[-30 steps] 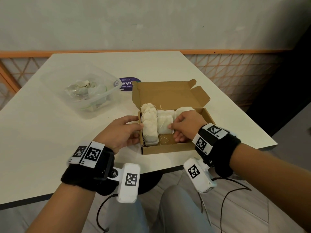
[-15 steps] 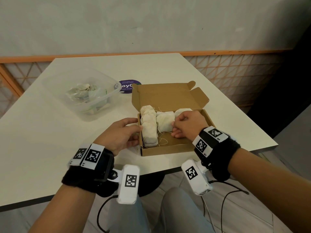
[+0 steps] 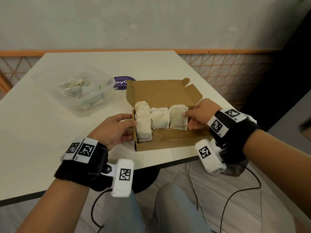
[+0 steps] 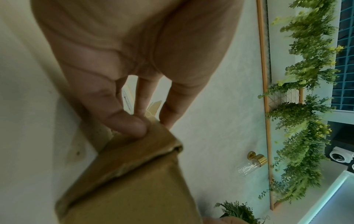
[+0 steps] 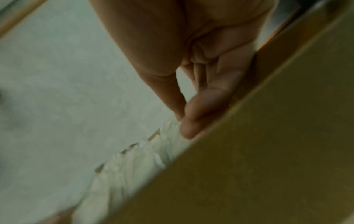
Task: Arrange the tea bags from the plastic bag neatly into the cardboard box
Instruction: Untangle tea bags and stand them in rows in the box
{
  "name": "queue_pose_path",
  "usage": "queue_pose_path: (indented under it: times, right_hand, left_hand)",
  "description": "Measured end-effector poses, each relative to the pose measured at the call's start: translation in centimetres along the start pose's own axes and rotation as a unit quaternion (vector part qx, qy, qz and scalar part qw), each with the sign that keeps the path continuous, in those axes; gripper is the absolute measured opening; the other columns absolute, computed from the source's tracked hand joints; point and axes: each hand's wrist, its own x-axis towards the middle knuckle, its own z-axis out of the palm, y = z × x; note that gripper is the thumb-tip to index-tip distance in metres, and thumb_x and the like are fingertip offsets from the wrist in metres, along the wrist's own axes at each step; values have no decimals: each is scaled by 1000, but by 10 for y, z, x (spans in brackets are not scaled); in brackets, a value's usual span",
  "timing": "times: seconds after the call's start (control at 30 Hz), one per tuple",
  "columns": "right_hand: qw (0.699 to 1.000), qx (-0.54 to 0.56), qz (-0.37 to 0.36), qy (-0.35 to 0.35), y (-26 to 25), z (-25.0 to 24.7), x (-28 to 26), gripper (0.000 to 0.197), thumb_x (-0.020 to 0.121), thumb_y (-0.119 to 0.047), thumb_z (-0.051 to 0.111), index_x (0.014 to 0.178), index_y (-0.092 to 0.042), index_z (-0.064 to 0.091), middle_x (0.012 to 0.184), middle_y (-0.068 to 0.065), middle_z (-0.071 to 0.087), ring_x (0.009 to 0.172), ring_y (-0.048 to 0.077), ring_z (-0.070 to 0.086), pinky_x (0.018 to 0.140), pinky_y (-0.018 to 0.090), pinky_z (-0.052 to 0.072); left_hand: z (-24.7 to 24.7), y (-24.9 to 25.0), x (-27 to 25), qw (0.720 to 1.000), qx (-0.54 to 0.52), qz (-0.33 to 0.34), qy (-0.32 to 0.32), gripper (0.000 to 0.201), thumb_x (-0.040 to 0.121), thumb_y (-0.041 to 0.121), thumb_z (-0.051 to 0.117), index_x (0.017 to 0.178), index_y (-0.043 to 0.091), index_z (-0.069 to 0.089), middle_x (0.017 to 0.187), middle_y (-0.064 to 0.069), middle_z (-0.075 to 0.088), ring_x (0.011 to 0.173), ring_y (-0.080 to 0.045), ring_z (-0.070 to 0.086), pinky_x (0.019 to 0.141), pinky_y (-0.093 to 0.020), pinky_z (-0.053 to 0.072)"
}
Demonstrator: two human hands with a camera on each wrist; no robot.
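An open brown cardboard box lies on the white table. Inside it are several pale tea bags in three rows: left, middle, right. My left hand grips the box's left end, and its thumb presses on the cardboard. At the box's right end, my right hand pinches the right tea bag's edge. The right wrist view shows thumb and forefinger meeting on that bag above the box wall. More tea bags stay in a crumpled plastic bag.
The plastic bag sits inside a clear plastic tub at the left rear of the table. A purple round sticker lies behind the box's raised lid. The table's near edge runs just in front of the box.
My right hand moved from the middle of the box to its right end, uncovering the right tea bag. My left hand stayed on the box's left end.
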Motion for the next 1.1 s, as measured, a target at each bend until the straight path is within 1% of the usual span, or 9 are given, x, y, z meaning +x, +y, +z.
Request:
queue_pose_path:
  times: [0.07, 0.2, 0.33, 0.47, 0.6, 0.87, 0.93, 1.03, 1.1]
  right_hand:
    - [1000, -3, -3, 2, 0, 9, 8, 18, 81, -16, 68, 71, -5, 57, 61, 10, 67, 51, 16, 66, 52, 25, 56]
    - [999, -33, -6, -11, 3, 21, 14, 28, 68, -32, 78, 73, -14, 57, 90, 15, 68, 82, 31, 69, 74, 43, 59]
    - [1000, -6, 5, -24, 1, 21, 20, 20, 72, -20, 76, 74, -11, 57, 81, 13, 67, 67, 24, 69, 57, 29, 57]
    - [1000, 28, 5, -1, 2, 18, 23, 17, 81, -4, 65, 68, -7, 55, 63, 10, 64, 45, 13, 62, 51, 24, 53]
    - [1000, -7, 9, 8, 0, 19, 15, 22, 82, -15, 67, 65, -6, 57, 64, 12, 67, 58, 21, 67, 66, 31, 58]
    - [998, -64, -1, 6, -2, 20, 3, 24, 82, -25, 68, 71, -4, 63, 52, 5, 66, 50, 15, 60, 57, 23, 53]
    - [996, -85, 23, -15, -6, 23, 5, 23, 83, -26, 68, 72, -7, 61, 43, -1, 63, 56, 16, 64, 63, 25, 54]
    - [996, -84, 32, -23, -12, 19, 3, 19, 84, -23, 67, 75, -8, 60, 58, 3, 68, 79, 24, 70, 80, 34, 56]
    - [998, -41, 35, -19, -11, 11, -3, 17, 86, -17, 65, 76, -5, 61, 65, 8, 67, 67, 22, 65, 72, 31, 54]
  left_hand:
    - [0, 0, -1, 1000, -3, 1, -5, 19, 89, 5, 59, 106, 13, 61, 96, -16, 57, 81, -23, 52, 65, -27, 55]
    - [-1, 0, -1, 1000, -2, 0, -8, 19, 89, 5, 59, 107, 13, 61, 95, -15, 57, 80, -22, 52, 62, -25, 55]
    - [-1, 0, 1, 1000, -2, -4, -6, 28, 89, 6, 59, 117, 10, 57, 94, -15, 56, 77, -20, 52, 58, -23, 55]
    - [-1, 1, 0, 1000, -1, -4, -6, 20, 89, 5, 59, 108, 13, 60, 89, -13, 57, 73, -19, 53, 53, -21, 54]
    - [-1, 1, -1, 1000, -4, -4, -4, 19, 89, 5, 59, 107, 13, 60, 88, -13, 56, 70, -18, 52, 52, -20, 54]
    - [0, 1, -1, 1000, -4, -4, -2, 19, 89, 5, 60, 106, 13, 60, 86, -11, 58, 72, -18, 53, 54, -21, 54]
    - [0, 1, -2, 1000, -4, -5, -1, 18, 89, 5, 59, 106, 13, 60, 85, -11, 58, 71, -18, 53, 55, -21, 55]
    - [1, 1, -2, 1000, -6, -6, -2, 17, 89, 6, 59, 105, 13, 60, 84, -10, 58, 73, -18, 53, 57, -22, 55]
    - [1, 1, -2, 1000, -5, -6, -5, 20, 89, 6, 59, 108, 13, 60, 86, -10, 58, 74, -18, 52, 57, -22, 55]
